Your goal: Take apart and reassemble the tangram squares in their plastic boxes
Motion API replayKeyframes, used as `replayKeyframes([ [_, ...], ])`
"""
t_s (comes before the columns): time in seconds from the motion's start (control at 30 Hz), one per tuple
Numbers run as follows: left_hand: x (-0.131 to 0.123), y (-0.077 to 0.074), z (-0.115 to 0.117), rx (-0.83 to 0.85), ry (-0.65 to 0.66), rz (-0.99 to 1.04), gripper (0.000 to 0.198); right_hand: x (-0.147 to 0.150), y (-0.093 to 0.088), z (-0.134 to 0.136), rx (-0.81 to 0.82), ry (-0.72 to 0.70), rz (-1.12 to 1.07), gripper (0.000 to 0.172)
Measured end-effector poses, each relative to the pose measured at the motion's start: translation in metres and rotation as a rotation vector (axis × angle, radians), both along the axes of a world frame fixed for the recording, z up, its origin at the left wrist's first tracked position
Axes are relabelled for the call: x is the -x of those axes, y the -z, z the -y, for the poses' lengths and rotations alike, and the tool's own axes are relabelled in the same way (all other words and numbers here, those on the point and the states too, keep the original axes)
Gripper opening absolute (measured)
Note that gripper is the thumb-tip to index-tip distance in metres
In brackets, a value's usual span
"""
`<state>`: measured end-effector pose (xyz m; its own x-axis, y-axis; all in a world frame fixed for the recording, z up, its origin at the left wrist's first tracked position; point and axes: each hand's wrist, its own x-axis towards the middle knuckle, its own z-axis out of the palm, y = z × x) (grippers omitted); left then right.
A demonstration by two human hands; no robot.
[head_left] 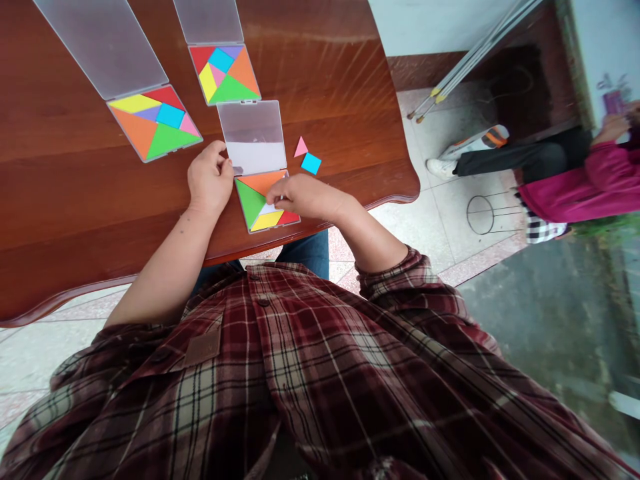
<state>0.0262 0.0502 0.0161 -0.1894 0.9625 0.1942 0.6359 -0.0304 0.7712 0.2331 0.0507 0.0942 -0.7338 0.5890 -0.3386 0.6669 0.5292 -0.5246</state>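
Observation:
A tangram box (pixel 274 227) lies near the table's front edge, its clear lid (pixel 254 137) folded back. Inside are a green triangle (pixel 250 203), an orange triangle (pixel 263 180), a yellow parallelogram (pixel 267 221) and a red triangle (pixel 289 218). Over the middle of this box my right hand (pixel 305 197) has its fingers pinched together; whatever they hold is hidden. My left hand (pixel 210 177) is loosely curled beside the lid's left edge, with no piece visible in it. Loose on the wood, right of the lid, lie a pink triangle (pixel 301 147) and a blue square (pixel 311 163).
Two more tangram boxes, a left one (pixel 155 127) and a farther one (pixel 225 73), lie open and filled on the wooden table (pixel 340 80). Beyond its right edge are crutches (pixel 465 60), a wire ring stand (pixel 480 215) and a seated person in a magenta top (pixel 570 187).

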Motion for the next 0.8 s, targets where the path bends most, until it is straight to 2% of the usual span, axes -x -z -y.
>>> replayKeyframes([
  [0.13,0.001,0.003,0.000,-0.019,0.013,0.026,0.013,0.006,0.003,0.009,0.013,-0.027,0.054,0.024],
  [0.33,0.001,0.000,0.001,0.041,0.014,0.013,0.015,0.012,0.000,0.016,-0.001,-0.054,0.117,0.022],
  [0.5,0.002,0.005,-0.001,-0.014,0.014,0.017,0.015,0.007,0.000,0.012,0.001,-0.031,0.038,0.022],
  [0.57,0.003,0.007,-0.002,-0.025,0.007,0.019,0.014,-0.004,0.000,0.005,-0.034,0.078,-0.056,0.023],
  [0.63,0.003,0.009,-0.002,-0.029,0.002,0.020,0.015,-0.020,0.001,-0.006,-0.115,0.260,-0.122,0.024],
  [0.73,0.004,0.009,-0.002,-0.025,0.001,0.027,0.017,-0.050,0.007,-0.027,-0.246,0.551,-0.113,0.025],
  [0.8,0.004,0.009,-0.002,-0.014,-0.007,0.033,0.018,-0.065,0.015,-0.040,-0.269,0.644,-0.057,0.024],
])
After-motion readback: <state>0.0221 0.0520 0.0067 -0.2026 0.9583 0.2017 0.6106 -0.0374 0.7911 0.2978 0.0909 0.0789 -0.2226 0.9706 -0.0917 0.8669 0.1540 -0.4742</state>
